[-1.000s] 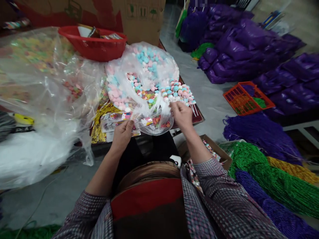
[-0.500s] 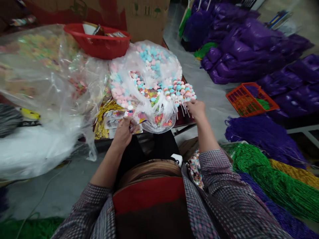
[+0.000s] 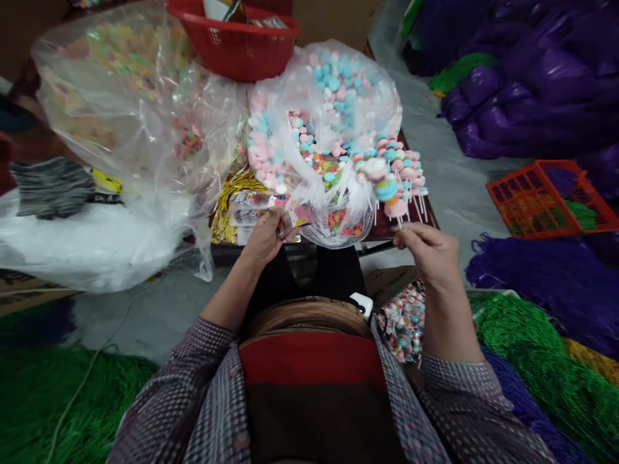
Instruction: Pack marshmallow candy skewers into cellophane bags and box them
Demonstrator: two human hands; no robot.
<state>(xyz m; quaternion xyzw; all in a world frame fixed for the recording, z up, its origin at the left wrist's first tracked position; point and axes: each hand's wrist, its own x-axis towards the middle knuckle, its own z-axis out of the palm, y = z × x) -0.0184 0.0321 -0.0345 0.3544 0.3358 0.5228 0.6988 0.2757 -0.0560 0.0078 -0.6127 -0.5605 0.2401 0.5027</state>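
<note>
My right hand [image 3: 430,251] pinches the white stick of a marshmallow skewer [image 3: 387,189], its pink, blue and yellow pieces pointing up and left, in front of the table edge. Behind it lie several more marshmallow skewers [image 3: 411,169] with their sticks toward me. My left hand [image 3: 265,240] is closed on a small printed plastic bag [image 3: 300,216] with a pink and yellow pattern. Under and beside that hand are a stack of clear printed bags [image 3: 245,214] and a bundle of gold twist ties [image 3: 222,211]. Between my hands sits an open plastic bag of colourful candies [image 3: 351,225].
A large bag of pink and blue marshmallows [image 3: 380,90] stands behind. A red basket [image 3: 242,48] is at the back, a big bag of gummies [image 3: 140,96] at left. An orange crate [image 3: 532,200], purple sacks [image 3: 541,84] and green strands [image 3: 536,348] lie on the right-hand floor.
My right hand has lifted one marshmallow skewer off the pile and drawn it back toward me. The left hand keeps the printed bag. The view has shifted left and down.
</note>
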